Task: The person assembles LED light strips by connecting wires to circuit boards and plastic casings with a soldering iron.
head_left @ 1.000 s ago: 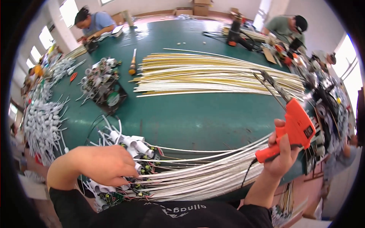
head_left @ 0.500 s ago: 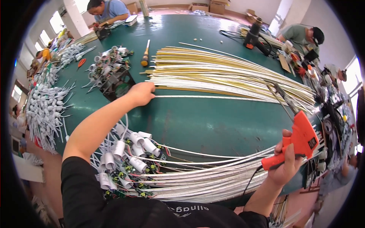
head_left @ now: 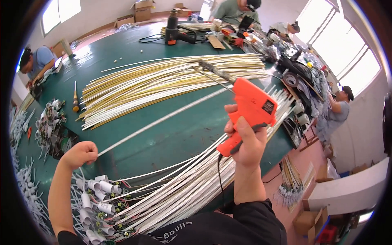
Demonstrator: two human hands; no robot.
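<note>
In the head view, a long narrow white strip with a row of small marks (head_left: 163,119) runs slantwise above the green worktop (head_left: 163,141), between two bundles. The left hand (head_left: 83,154) has its fingers curled closed and pinches the strip's near end; its other end passes behind an orange-red pistol-shaped plastic tool (head_left: 255,104). The right hand (head_left: 247,141) is wrapped around the tool's grip, thumb on the near side. The tool has a dark metal nose, a thin rod beneath it and a black cord (head_left: 220,179).

One strip and one tool are held. The far bundle of white and yellow strips (head_left: 163,85) and the near bundle of whitish strips (head_left: 179,188) overlap too much to count. Three small pale bits (head_left: 141,51) lie beyond the far bundle, and four other people are visible around the room.

White plastic cylinders with small circuit boards (head_left: 107,208) cluster at the near bundle's left end. Farther left are a dark box piled with electronic parts (head_left: 65,141) and one screwdriver with an amber handle (head_left: 75,97). A black upright heat gun (head_left: 172,33) stands at the back. The tool's nose crosses in front of the far bundle, and its body hides where the held strip ends.
</note>
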